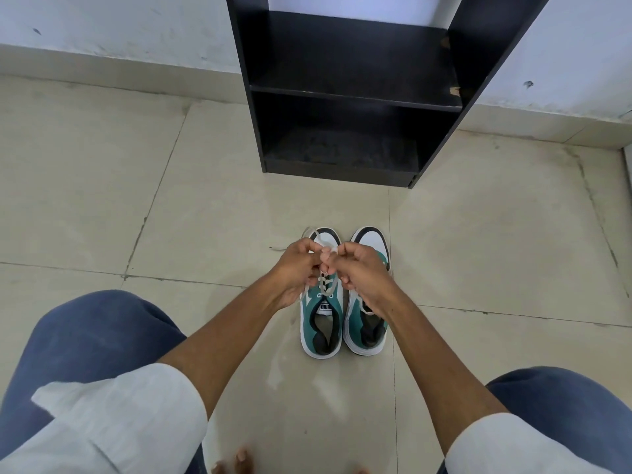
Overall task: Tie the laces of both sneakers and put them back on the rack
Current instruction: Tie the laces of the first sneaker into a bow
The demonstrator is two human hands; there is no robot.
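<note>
Two teal-and-white sneakers stand side by side on the floor, toes pointing at the rack. Above the left sneaker (321,330), my left hand (297,268) and my right hand (355,268) each pinch a strand of its pale lace (326,282), with the fingertips meeting over the tongue. One lace end trails off past the toe to the left. My right wrist partly covers the right sneaker (367,323), so its laces are mostly hidden. The black shoe rack (352,97) stands just beyond the sneakers with two open shelves showing.
Beige floor tiles (205,200) spread around the sneakers. The rack backs onto a white wall (119,29). My knees in blue trousers (85,336) frame the lower corners, and my bare toes (239,460) show at the bottom edge.
</note>
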